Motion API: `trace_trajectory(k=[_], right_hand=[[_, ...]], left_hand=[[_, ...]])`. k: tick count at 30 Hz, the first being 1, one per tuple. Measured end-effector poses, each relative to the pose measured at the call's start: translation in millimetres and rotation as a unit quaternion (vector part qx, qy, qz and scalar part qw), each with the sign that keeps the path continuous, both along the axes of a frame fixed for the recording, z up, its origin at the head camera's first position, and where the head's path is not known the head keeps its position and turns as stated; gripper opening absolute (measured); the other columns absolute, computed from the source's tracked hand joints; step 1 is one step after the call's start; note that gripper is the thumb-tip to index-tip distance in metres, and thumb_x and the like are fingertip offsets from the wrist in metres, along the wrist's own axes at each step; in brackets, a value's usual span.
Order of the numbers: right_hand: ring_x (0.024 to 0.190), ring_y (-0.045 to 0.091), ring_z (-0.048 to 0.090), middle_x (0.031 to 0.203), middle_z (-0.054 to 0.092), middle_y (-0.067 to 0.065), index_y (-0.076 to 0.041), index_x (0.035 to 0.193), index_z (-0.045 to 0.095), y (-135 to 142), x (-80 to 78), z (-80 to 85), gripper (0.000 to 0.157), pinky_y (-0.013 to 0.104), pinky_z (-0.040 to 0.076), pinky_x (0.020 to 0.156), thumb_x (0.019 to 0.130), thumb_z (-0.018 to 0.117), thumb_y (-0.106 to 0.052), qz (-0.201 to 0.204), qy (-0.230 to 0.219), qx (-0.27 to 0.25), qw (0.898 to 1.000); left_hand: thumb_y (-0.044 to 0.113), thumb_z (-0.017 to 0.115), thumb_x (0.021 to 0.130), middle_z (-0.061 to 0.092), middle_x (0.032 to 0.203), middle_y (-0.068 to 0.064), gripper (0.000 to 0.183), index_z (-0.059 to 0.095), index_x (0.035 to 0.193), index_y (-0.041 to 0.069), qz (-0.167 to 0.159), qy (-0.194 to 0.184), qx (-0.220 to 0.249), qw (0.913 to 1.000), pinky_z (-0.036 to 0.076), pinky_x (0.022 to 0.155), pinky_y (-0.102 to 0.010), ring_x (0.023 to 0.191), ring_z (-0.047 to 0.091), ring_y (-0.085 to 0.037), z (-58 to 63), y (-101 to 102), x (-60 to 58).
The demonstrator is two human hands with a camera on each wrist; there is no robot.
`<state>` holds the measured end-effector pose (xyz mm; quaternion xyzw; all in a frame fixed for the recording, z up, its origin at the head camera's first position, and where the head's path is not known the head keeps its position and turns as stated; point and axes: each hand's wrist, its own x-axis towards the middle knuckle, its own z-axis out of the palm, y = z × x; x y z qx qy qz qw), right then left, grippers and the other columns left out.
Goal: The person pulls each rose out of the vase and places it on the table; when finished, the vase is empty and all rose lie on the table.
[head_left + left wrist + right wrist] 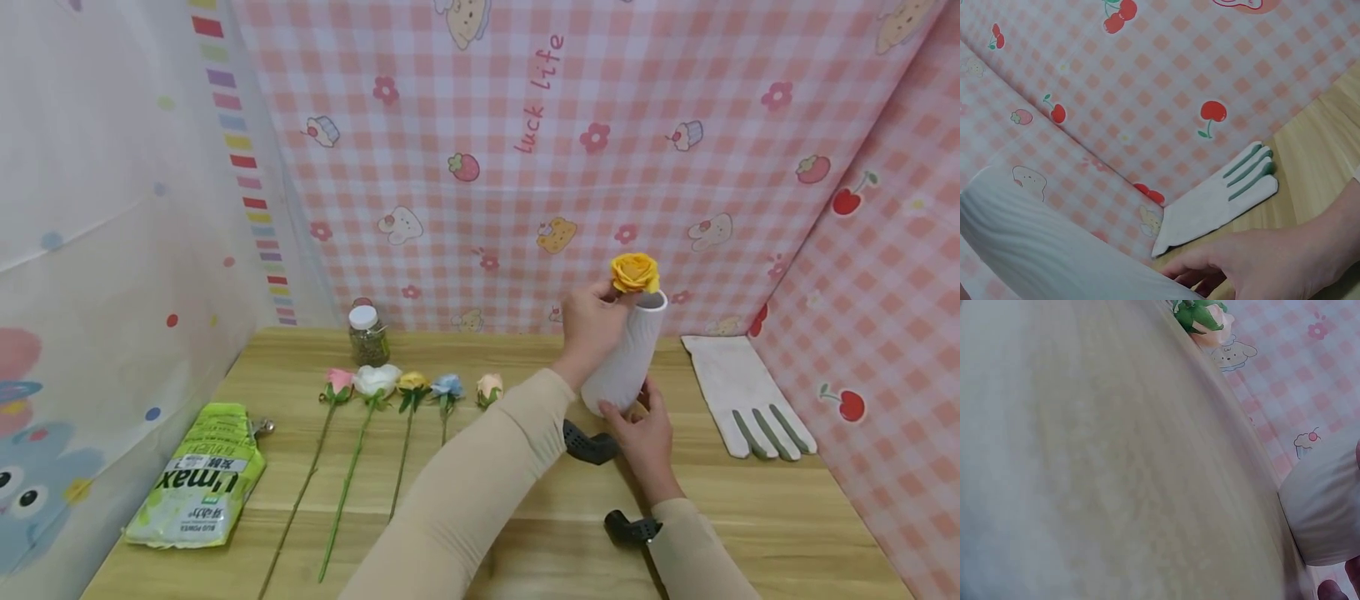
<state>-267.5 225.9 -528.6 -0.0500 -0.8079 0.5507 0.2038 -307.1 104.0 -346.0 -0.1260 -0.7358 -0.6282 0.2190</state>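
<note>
My left hand (596,329) pinches a yellow rose (635,272) just under its bloom, at the mouth of a white vase (626,354). The rose's stem is hidden from sight. Ribbed and tall, the vase leans with its mouth up and to the right. Low on the vase, my right hand (643,437) holds it near the base, thumb in front. The left wrist view shows the vase's side (1054,244) and the right hand (1272,259) at its lower end. In the right wrist view, the vase's base (1329,506) appears at the right edge.
Several artificial flowers lie on the wooden table (360,567), including a white rose (377,381) and a peach rose (490,388). A lidded jar (368,337) stands behind them, a green bag (198,483) lies left, and a white glove (742,392) lies right. Patterned cloth (510,208) hangs behind.
</note>
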Motion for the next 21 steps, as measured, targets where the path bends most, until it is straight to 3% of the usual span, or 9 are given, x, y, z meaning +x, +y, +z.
trace_trajectory(k=[4,11,16,21], right_hand=[[0.121,0.024,0.048,0.135,0.05,0.013,-0.012,0.147,0.035,-1,-0.2,-1.2,0.085,0.045,0.044,0.094,0.079,0.08,-0.033,-0.007,0.002,0.005,1.0],[0.12,0.025,0.049,0.134,0.05,0.014,-0.011,0.148,0.033,-2,-0.3,-2.0,0.086,0.046,0.045,0.093,0.079,0.081,-0.031,-0.012,0.006,0.015,1.0],[0.12,0.025,0.048,0.135,0.05,0.014,-0.013,0.148,0.033,-2,-0.5,-2.2,0.086,0.047,0.046,0.093,0.079,0.08,-0.032,-0.01,0.003,0.018,1.0],[0.121,0.027,0.049,0.136,0.049,0.015,-0.012,0.149,0.032,-2,-0.2,-1.6,0.086,0.048,0.046,0.092,0.08,0.08,-0.033,-0.01,0.001,0.022,1.0]], left_hand=[[0.016,0.074,0.085,0.068,0.071,0.005,0.01,0.076,0.09,0.007,-0.009,-0.011,0.03,0.9994,0.049,0.054,-0.017,0.062,0.058,-0.002,0.5,-4,-1.5],[0.021,0.077,0.083,0.069,0.069,0.004,0.015,0.077,0.086,0.006,0.005,-0.036,0.079,0.9962,0.05,0.055,-0.018,0.062,0.059,-0.002,2.7,-9,-3.7],[0.019,0.076,0.084,0.07,0.072,0.002,0.014,0.076,0.089,0.005,-0.021,-0.064,0.134,0.9887,0.054,0.06,-0.02,0.065,0.064,-0.003,10.0,-8,-1.9],[0.014,0.075,0.084,0.071,0.073,-0.001,0.013,0.075,0.09,0.003,-0.043,-0.053,0.172,0.9828,0.056,0.062,-0.023,0.065,0.067,-0.007,14.9,-8,-1.9]])
